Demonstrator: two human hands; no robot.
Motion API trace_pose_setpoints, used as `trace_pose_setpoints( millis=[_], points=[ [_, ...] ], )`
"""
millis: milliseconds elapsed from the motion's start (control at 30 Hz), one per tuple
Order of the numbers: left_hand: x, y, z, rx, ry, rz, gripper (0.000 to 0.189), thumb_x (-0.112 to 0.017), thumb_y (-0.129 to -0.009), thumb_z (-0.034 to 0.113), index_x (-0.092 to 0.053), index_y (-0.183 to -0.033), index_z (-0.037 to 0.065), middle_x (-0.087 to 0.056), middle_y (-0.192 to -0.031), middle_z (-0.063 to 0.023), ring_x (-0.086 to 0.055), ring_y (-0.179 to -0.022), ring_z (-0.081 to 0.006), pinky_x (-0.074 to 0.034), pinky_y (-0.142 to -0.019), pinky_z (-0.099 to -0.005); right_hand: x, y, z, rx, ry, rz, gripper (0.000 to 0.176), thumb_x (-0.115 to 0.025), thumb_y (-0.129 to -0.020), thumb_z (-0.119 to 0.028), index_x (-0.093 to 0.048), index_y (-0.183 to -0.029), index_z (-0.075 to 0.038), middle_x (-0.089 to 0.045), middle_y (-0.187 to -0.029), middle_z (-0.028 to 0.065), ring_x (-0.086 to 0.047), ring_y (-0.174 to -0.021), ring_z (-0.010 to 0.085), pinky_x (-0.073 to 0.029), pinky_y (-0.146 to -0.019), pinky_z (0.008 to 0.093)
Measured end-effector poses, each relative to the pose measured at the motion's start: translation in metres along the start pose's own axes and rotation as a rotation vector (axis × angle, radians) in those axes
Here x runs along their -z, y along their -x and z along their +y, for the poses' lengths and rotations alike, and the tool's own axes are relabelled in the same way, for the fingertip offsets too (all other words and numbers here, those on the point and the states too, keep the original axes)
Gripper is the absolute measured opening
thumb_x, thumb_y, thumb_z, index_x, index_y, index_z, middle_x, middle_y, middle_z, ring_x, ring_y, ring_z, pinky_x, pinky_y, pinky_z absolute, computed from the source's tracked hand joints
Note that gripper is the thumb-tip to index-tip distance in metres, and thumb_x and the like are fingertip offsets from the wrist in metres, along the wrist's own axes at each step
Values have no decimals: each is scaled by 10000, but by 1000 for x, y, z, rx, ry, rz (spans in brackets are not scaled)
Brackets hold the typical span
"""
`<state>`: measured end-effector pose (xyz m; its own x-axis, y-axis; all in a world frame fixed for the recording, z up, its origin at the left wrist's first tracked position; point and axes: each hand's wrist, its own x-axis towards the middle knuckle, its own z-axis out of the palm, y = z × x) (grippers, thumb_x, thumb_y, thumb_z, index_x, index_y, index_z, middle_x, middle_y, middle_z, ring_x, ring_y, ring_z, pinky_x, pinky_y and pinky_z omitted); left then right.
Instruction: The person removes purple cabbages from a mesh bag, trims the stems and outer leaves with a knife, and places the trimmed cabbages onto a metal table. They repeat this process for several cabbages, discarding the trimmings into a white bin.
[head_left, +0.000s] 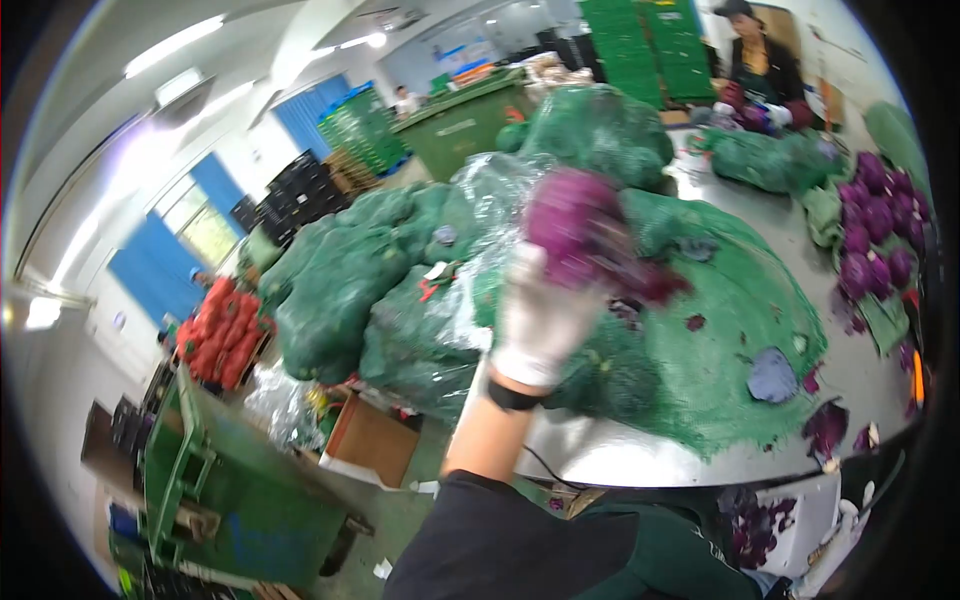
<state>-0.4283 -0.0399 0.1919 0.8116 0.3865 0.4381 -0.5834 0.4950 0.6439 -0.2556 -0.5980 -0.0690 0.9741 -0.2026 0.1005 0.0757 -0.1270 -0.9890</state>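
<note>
My left hand, in a white glove with a black band at the wrist, is raised over the table. Its fingers are closed on a red cabbage, which is smeared by motion. Loose purple leaves trail from the cabbage's lower right side. Below it a green mesh sack lies spread on the metal table, with a few torn leaves on it. A bluish outer leaf rests near the sack's right edge. My right hand does not show.
Full green mesh sacks crowd the left and back. Several red cabbages are piled at the right, near an orange-handled object. A white container holds purple leaves. A green bin stands lower left. Another person works at the back right.
</note>
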Motion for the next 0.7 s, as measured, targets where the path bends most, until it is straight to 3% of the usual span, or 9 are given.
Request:
trace_pose_setpoints(
  millis=[167, 200, 300, 367, 400, 467, 533, 600, 700],
  points=[
    [49, 83, 356, -977, -350, 350, 555, -741, -841, 288, -562, -1310, 52, -665, -1188, -114, -612, -1148, -294, -487, -1045, -515, -19, -10, -24, -38, 18, -251, 568, -539, -931, -106, -443, -1488, -50, -589, -1355, 62, -518, -707, 101, -400, -587, 219],
    [38, 119, 414, -1091, 113, 410, 614, -689, -883, 349, -491, -1370, 33, -557, -1335, -166, -506, -1273, -358, -447, -1096, -553, -29, -12, -26, -22, 25, -286, 567, -538, -932, -99, -439, -1488, -43, -585, -1358, 71, -528, -747, 116, -411, -617, 229],
    [73, 205, 495, -1360, -293, 607, 748, -651, -896, 413, -359, -1457, 13, -346, -1508, -216, -340, -1391, -437, -348, -1129, -667, -59, -18, -24, 24, 16, -375, 565, -534, -934, -77, -429, -1486, -21, -574, -1366, 98, -559, -864, 163, -445, -707, 261],
    [68, 223, 465, -1068, 94, 644, 801, -707, -867, 325, -278, -1475, 30, -229, -1550, -197, -281, -1403, -514, -329, -1106, -729, -78, -28, -16, 53, -16, -441, 564, -532, -935, -63, -422, -1485, -7, -567, -1372, 116, -579, -942, 193, -468, -767, 282],
    [62, 201, 415, -1130, -267, 829, 919, -609, -951, 432, -68, -1593, 58, -131, -1633, -211, -249, -1468, -469, -297, -1149, -672, -84, -35, -7, 65, -27, -470, 563, -530, -935, -56, -418, -1484, 0, -564, -1375, 125, -589, -981, 209, -479, -797, 292],
    [126, 200, 390, -966, -514, 788, 720, -672, -923, 196, -276, -1510, 65, -163, -1601, -273, -223, -1460, -514, -307, -1131, -708, -85, -47, 16, 87, -74, -495, 562, -528, -937, -42, -411, -1483, 15, -556, -1381, 143, -609, -1059, 240, -502, -857, 313],
    [153, 154, 328, -851, -684, 708, 626, -589, -955, -16, -304, -1510, 28, -377, -1535, -239, -453, -1371, -427, -426, -1129, -527, -32, -83, 84, 123, -205, -502, 560, -525, -938, -27, -404, -1482, 29, -549, -1387, 161, -629, -1137, 271, -524, -917, 334],
    [162, 106, 262, -619, -935, 577, 546, -584, -971, 12, -375, -1475, -6, -491, -1443, -249, -576, -1267, -354, -476, -1091, -418, -66, -9, -13, 105, 8, -292, 517, -514, -954, -23, -443, -1465, -6, -597, -1203, 83, -570, -862, 154, -473, -693, 268],
    [147, 38, 166, -277, -948, 472, 566, -658, -926, 11, -434, -1444, -21, -546, -1409, -207, -598, -1241, -267, -499, -1046, -351, -46, 22, -32, 110, 100, -111, 474, -497, -975, -23, -485, -1448, -48, -628, -957, -22, -437, -531, 15, -365, -428, 188]
  ],
)
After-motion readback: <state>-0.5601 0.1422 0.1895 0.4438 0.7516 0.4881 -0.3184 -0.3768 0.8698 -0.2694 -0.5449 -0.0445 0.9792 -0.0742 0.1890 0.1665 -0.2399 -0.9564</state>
